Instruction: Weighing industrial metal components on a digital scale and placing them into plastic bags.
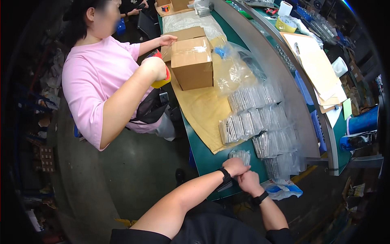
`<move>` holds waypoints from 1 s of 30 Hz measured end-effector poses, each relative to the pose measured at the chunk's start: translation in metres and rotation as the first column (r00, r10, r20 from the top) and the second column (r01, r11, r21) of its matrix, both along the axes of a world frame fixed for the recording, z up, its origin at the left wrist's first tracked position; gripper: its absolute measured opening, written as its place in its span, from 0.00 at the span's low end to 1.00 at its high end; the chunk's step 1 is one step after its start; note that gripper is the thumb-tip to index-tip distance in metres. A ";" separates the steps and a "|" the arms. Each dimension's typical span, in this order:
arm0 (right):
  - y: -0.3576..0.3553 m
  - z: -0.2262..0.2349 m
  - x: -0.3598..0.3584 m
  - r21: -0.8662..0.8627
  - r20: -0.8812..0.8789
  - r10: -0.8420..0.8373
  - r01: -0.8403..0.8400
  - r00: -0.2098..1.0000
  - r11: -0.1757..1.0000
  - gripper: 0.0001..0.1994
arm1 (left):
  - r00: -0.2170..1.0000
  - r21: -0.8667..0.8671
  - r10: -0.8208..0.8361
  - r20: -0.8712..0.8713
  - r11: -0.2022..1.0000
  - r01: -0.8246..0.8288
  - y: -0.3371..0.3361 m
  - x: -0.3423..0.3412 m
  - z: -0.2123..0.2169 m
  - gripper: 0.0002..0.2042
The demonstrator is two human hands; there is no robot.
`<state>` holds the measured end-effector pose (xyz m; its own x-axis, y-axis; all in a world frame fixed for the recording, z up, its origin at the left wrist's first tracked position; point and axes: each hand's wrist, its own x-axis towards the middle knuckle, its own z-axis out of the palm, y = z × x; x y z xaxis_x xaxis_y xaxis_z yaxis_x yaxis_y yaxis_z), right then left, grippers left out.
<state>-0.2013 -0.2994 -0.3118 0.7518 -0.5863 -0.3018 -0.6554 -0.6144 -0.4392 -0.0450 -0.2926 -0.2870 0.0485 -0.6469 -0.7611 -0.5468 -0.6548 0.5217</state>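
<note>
Left hand (235,166) and right hand (248,181) are curled close together by a clear bag of shiny pieces (240,156) on the green table (208,163). Honestly can't tell what either's gripping.

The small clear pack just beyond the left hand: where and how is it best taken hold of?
Probably by its left and right edges, coming from above and left. The small clear pack lies on the green table with its ribbed face showing; stacked packs crowd its right side, while bare table lies to its left. The left hand hides its near end.
</note>
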 end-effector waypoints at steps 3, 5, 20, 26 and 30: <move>0.021 0.004 -0.002 -0.010 -0.036 0.000 0.000 0.999 1.000 0.12 | 1.000 0.071 -0.013 -0.015 0.997 0.014 0.017 -0.001 0.000 0.28; 0.032 0.007 -0.001 0.021 -0.028 0.012 -0.011 1.000 1.000 0.13 | 0.998 0.123 -0.060 -0.026 0.990 0.063 0.027 -0.004 -0.013 0.26; 0.071 0.012 -0.009 0.076 -0.017 -0.001 0.002 1.000 0.997 0.14 | 0.995 -0.118 -0.051 0.080 0.991 0.060 0.075 -0.017 -0.031 0.23; 0.073 0.013 -0.009 0.060 0.036 0.005 -0.007 0.999 0.998 0.14 | 0.999 -0.020 -0.036 -0.041 0.999 0.035 0.079 -0.013 -0.030 0.23; 0.082 0.014 -0.010 0.116 0.087 0.018 -0.028 0.996 0.993 0.15 | 0.997 -0.030 -0.057 -0.045 0.998 0.056 0.090 -0.010 -0.024 0.23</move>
<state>-0.2117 -0.2174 -0.2978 0.7905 -0.5331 -0.3016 -0.5989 -0.5696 -0.5630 -0.0546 -0.2021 -0.3114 -0.0234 -0.6690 -0.7429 -0.5577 -0.6080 0.5650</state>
